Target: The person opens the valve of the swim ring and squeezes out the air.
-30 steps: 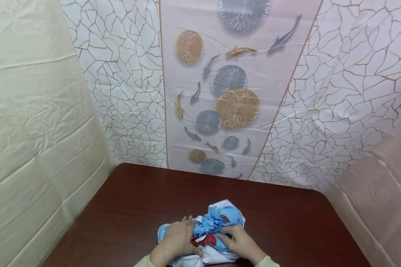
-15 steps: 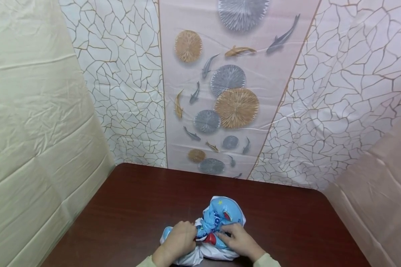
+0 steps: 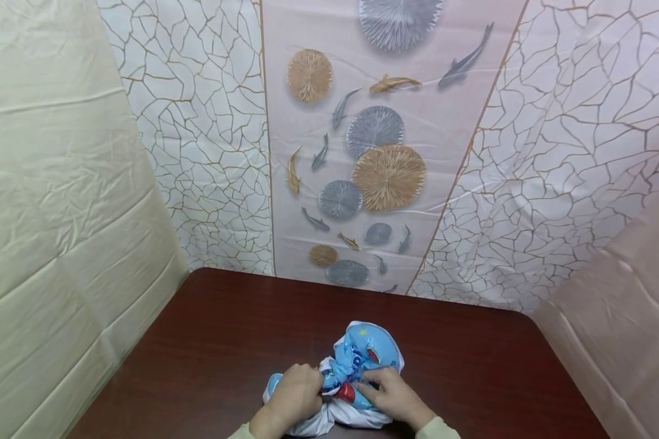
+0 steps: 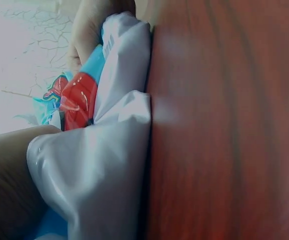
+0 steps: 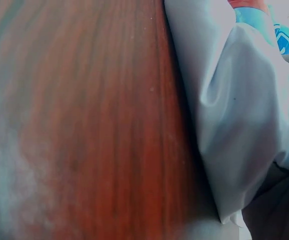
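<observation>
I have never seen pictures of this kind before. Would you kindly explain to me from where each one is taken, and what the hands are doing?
There is no machine here: a person works with two bare hands. The wide picture comes from a camera on the head, looking forward and down. The other two come from cameras on the left and right wrists, very close to the work, so the table appears turned on its side.

On the dark red-brown, wood-grained table lies a crumpled, glossy blue-and-white plastic item with red patches. What exactly it is, I cannot tell. The left hand grips its bunched part with curled fingers; the right hand pinches it on the other side.
</observation>
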The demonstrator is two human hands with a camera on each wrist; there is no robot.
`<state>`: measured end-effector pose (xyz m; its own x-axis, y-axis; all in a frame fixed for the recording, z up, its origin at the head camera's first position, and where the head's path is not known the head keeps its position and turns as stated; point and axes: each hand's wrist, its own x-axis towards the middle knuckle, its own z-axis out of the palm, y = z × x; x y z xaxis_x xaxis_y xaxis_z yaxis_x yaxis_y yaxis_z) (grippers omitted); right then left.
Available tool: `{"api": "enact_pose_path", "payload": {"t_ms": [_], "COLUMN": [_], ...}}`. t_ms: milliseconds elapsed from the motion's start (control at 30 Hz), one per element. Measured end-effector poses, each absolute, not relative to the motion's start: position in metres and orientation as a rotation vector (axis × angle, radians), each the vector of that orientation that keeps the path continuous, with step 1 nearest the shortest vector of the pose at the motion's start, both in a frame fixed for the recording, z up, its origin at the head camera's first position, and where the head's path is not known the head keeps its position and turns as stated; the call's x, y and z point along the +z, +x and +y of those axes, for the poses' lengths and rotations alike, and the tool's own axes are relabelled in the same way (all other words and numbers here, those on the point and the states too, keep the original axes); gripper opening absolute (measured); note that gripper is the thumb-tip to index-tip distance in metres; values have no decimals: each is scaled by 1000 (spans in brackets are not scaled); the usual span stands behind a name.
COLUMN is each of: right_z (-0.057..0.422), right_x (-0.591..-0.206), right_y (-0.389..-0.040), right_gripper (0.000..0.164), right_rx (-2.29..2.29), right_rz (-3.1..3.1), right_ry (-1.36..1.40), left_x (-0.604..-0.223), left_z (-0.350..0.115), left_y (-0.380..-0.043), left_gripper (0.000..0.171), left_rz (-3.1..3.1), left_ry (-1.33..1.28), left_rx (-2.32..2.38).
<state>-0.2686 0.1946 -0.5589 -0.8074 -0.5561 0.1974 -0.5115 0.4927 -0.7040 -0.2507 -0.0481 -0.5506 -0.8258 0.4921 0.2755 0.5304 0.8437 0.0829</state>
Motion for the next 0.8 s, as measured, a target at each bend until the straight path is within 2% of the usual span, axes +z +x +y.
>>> {"api": "enact_pose_path", "payload": {"t_ms": [133,233,400,467,533,800], "right_z": [195,195,192,192,193,194], "right_x": [-560,-563,-566,-565,-564,-561], "right_y": [-268,-267,-266,-266,-266,-263], "right_gripper": [41,41,40,39,38,38], "right_rx": [-1237,-1235,-1252,-1251,-1235,-1196], "right_rz": [2671,2699,2744,2756,2767,2822], "right_ry": [-949,-999,-1106,-1115,-1108,-1104], "left_x": [-552,-548,-542,-540,-539,-527], "left_z": [-50,-53,-60,-63,-66,-74], "left_y": [-246,-243,-242,-244,-244,-242], "left_gripper": [15,22,67,80,84,82], "left_rz": [-2754,-2744,-2833,-2864,-2876,-2928], "left_ry": [-706,-661,-566,-556,-576,-688], "left_rx": [-200,-186,-258,-311,-359,-442]}}
